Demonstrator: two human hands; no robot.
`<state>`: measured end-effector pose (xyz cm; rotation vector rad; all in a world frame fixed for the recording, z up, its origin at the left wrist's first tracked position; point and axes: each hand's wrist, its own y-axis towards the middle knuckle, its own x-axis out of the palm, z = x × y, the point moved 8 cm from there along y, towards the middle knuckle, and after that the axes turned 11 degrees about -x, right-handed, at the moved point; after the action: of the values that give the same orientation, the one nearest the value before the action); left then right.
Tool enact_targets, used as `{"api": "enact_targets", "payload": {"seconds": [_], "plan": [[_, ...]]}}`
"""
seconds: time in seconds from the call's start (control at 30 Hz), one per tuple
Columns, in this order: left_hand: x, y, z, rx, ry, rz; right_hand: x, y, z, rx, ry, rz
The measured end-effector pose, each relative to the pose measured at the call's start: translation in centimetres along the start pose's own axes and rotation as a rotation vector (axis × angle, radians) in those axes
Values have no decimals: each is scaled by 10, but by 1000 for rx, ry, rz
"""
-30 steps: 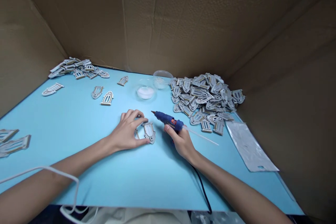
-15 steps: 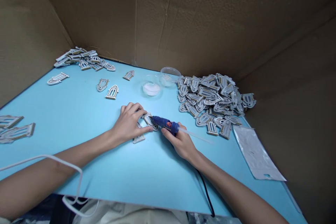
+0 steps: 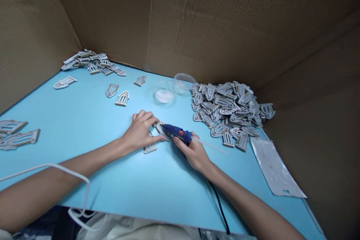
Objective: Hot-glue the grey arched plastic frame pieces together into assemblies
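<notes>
Head view looks down on a blue counter (image 3: pixel 140 183) with cardboard walls (image 3: pixel 112 18) along its far and side edges. Near the counter's middle, the left hand (image 3: pixel 139 133) has its fingers (image 3: pixel 143 115) curled closed over a grey arched piece (image 3: pixel 159 128), and a second piece (image 3: pixel 150 148) lies just below the thumb. The right hand (image 3: pixel 194 153) has its fingers (image 3: pixel 184 146) closed around a blue glue gun (image 3: pixel 176 131), whose nozzle reaches the held piece right beside the left fingertips. A clear glue stick (image 3: pixel 209 145) projects from the back of the gun, and a black cord (image 3: pixel 218 204) runs past the right wrist and over the near edge. Toward the far edge sit a dish of white powder (image 3: pixel 164 96) and a clear lid (image 3: pixel 184 83). A big heap of pieces (image 3: pixel 227 110) lies toward the far right corner, with a silver bag (image 3: pixel 277 168) nearer the right edge. A smaller heap (image 3: pixel 92 63) lies in the far left corner, loose pieces (image 3: pixel 18 137) lie at the left edge, and a white cord (image 3: pixel 70 168) crosses the left forearm.
</notes>
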<state>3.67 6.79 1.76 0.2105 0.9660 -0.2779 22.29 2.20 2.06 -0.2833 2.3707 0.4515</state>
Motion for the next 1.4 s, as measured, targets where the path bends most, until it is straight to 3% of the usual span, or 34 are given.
{"api": "enact_targets", "payload": {"seconds": [0.93,1.0,1.13,1.2,1.27,1.33,1.4], "plan": [[-1,2,1,-48,-20,-24,3,-2,3,23,22,7],[-1,2,1,-79,-19,-5,5,-4,5,50,105,71],[1,2,2,-144,-8,32,4,-8,9,120,407,364],[0,4,0,-154,-15,6,11,-4,5,105,493,358],[-3,7,-4,-131,-38,-59,19,1,-1,82,488,254],[-9,10,-8,-44,-92,-169,20,4,-2,70,431,205],[-17,10,-10,90,-161,-313,12,5,-1,58,368,242]]}}
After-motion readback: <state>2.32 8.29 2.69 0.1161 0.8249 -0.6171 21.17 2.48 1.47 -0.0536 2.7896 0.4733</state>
